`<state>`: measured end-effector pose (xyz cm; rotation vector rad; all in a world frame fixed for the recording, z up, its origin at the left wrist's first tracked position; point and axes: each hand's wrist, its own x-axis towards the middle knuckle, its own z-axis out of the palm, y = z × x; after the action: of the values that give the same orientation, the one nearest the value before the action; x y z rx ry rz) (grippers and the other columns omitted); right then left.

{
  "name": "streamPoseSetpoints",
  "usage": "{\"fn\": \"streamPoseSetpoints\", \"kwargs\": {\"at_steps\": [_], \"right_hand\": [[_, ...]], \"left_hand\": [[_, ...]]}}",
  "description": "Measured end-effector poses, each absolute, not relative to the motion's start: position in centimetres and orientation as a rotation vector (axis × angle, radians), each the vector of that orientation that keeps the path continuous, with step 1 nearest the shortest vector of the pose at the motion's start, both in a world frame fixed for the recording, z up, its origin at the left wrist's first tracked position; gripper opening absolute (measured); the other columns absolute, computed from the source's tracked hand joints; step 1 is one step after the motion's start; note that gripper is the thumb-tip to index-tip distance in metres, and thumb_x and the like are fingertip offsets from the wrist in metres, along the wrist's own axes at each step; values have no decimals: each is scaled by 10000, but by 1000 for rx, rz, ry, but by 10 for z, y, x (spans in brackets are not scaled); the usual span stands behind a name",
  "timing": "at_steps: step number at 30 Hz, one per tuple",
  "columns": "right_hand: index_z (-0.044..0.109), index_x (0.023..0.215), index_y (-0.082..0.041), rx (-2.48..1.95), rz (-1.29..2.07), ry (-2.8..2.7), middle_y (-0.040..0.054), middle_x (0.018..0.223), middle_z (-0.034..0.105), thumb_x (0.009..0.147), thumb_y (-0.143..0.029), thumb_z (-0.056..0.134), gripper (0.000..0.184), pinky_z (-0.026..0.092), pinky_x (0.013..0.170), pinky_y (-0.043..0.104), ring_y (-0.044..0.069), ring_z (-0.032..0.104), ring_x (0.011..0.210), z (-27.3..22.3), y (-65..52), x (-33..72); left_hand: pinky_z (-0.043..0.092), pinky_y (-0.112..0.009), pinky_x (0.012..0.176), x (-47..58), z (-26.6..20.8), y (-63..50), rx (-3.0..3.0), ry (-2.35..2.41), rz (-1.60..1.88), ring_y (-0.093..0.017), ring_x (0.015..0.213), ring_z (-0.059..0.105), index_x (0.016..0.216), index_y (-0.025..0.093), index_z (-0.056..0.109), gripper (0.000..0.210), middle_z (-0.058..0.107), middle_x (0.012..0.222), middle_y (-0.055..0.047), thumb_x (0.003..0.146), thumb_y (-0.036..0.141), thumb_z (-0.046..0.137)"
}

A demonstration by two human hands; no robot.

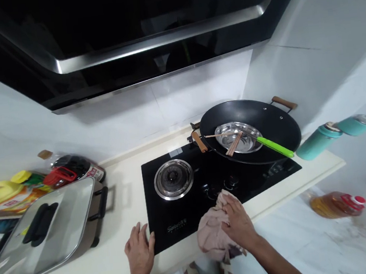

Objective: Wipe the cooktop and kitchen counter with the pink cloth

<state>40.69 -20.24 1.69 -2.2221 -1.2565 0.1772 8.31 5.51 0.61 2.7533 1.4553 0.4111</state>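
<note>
My right hand (238, 221) presses a crumpled pinkish cloth (211, 231) against the front edge of the black glass cooktop (185, 212), its fingers over the fabric. Part of the cloth hangs past the counter edge. My left hand (140, 249) rests on the cream countertop (119, 216) beside the cooktop's left front corner, fingers spread and holding nothing. The left burner (174, 179) is bare, and control knobs (231, 181) sit just beyond the cloth.
On the cooktop's right side stands a black wok (278, 129) holding a metal bowl (227, 129), chopsticks (234, 145) and a green-handled utensil (275, 146). Turquoise containers (318, 140) stand right. A lidded electric pan (70, 222) and bottles (64, 162) occupy the left. The range hood (158, 46) overhangs.
</note>
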Motion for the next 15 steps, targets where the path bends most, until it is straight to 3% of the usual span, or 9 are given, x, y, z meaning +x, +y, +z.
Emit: {"fn": "streamPoseSetpoints", "kwargs": {"at_steps": [4, 8, 10, 15], "right_hand": [[608, 1336, -97, -2355, 306, -1224, 190, 1671, 295, 712, -246, 643, 643, 190, 1291, 521, 341, 207, 1567, 22, -197, 427], [561, 1408, -110, -2351, 514, -1203, 173, 1693, 251, 721, -360, 691, 743, 158, 1296, 507, 343, 135, 1587, 35, -172, 446], [559, 1408, -129, -2294, 627, -1142, 163, 1674, 300, 757, -442, 688, 733, 208, 1282, 492, 337, 187, 1575, 38, -164, 458], [640, 1260, -213, -2196, 731, -998, 108, 1502, 530, 965, -462, 452, 429, 307, 1235, 454, 271, 372, 1493, 38, -147, 479]], "left_hand": [[378, -503, 1124, 84, 7, 55, 2754, 1469, 405, -300, 1451, 444, 1342, 205, 620, 470, 546, 1523, -144, 1033, 449, 363], [377, -494, 1126, 84, 7, 55, 2742, 1471, 410, -294, 1444, 453, 1327, 216, 632, 457, 557, 1515, -134, 1027, 447, 376], [377, -491, 1127, 84, 7, 55, 2733, 1473, 415, -294, 1444, 453, 1324, 217, 636, 460, 559, 1515, -132, 1024, 454, 381], [381, -509, 1121, 84, 7, 55, 2719, 1470, 410, -307, 1439, 458, 1315, 207, 647, 470, 563, 1511, -143, 1019, 462, 385]]}}
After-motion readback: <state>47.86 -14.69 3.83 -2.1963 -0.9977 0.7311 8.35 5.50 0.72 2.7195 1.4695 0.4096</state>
